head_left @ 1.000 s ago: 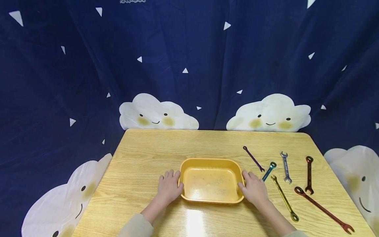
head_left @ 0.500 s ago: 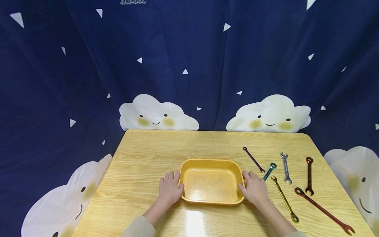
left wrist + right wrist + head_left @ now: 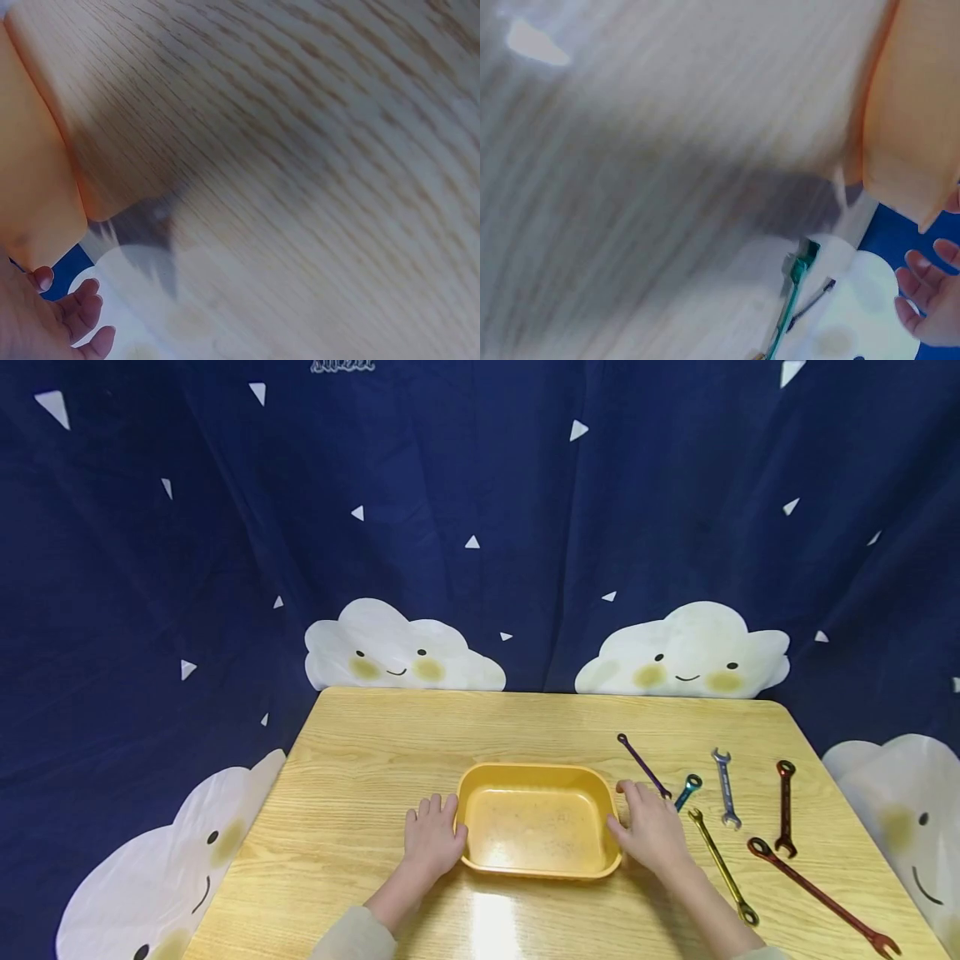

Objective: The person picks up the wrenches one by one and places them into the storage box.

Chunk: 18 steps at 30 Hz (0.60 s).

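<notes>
A yellow rectangular plastic tub (image 3: 537, 870) with rounded corners and a bare inside sits on the wooden table. My left hand (image 3: 433, 837) holds its left end, thumb over the rim and fingers along the outside. In the left wrist view the tub's wall (image 3: 37, 172) rises beside the fingers of that hand (image 3: 86, 292). At the right end, my right hand (image 3: 651, 828) keeps its thumb at the rim while its fingers spread off the wall. The right wrist view shows these loosely bent fingers (image 3: 922, 281) apart from the tub (image 3: 911, 127), holding nothing.
Several wrenches lie right of the tub: purple (image 3: 643, 765), teal (image 3: 687, 792) near my right hand, yellow (image 3: 723, 867), silver (image 3: 726, 787), a short dark red one (image 3: 785, 810) and a long red one (image 3: 823, 897). A blue cloud-print curtain (image 3: 517, 527) hangs behind the table (image 3: 375, 727).
My right hand has loosened from the tub's right end, its fingers lifting away and shifting slightly right. The left hand and the tub stay nearly where they were.
</notes>
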Motion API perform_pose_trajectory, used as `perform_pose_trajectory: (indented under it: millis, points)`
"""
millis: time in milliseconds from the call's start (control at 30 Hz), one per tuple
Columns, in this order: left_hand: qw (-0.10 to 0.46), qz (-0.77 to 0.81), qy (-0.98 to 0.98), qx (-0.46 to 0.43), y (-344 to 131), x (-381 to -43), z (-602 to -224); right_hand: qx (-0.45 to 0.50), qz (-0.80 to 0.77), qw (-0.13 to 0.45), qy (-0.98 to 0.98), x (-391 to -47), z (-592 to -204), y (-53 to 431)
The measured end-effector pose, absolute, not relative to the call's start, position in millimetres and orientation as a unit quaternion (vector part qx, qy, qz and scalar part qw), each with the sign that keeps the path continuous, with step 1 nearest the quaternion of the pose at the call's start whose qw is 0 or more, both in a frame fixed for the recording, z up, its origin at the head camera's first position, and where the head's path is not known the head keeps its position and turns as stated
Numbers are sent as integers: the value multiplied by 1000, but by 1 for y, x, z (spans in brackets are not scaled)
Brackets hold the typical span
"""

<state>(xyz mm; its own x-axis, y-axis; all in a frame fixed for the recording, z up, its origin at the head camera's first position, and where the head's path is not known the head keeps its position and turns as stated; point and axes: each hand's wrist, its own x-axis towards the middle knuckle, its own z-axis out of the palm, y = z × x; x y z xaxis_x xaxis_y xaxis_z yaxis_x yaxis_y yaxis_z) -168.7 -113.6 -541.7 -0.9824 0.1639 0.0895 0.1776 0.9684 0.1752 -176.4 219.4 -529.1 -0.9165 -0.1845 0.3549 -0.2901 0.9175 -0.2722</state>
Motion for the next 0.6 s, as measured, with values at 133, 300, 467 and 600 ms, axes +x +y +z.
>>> perform_pose_trajectory:
  millis: [133, 300, 467, 600]
  points:
    - [35, -94, -991, -85, -114, -168, -541, 151, 198, 193, -949, -183, -523, 225]
    - [32, -89, -992, -82, -114, -169, -542, 161, 235, 207, -936, -190, -519, 231]
    - [32, -90, -992, -79, -114, -169, -543, 161, 266, 230, -922, -198, -523, 236]
    - [32, -88, -992, -78, -113, -169, -543, 155, 300, 256, -906, -206, -529, 239]
